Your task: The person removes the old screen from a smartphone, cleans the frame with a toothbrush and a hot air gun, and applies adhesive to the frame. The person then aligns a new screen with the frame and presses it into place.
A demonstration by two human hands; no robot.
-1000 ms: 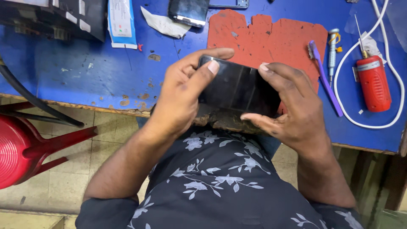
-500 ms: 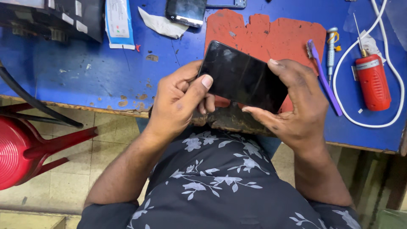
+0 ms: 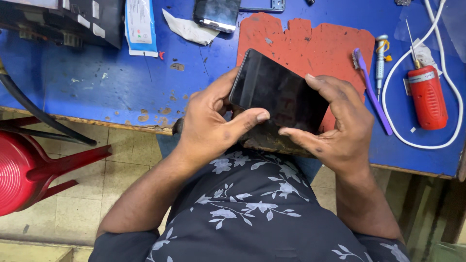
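head view: both hands' fingers (image 3: 247, 119) closed on black phone (image 3: 279, 92) above blue table (image 3: 97, 77).

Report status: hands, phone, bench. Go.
Left hand and right hand both grip black phone, screen up, above red mat. Purple brush lies right, clear.

Dark navy short-sleeved shirt (image 3: 252, 213), pale grey-white floral and leaf print all over. Sleeves end above the elbows; forearms bare. Left hand (image 3: 211, 128) and right hand (image 3: 340, 131) bare: no rings, watch or gloves.
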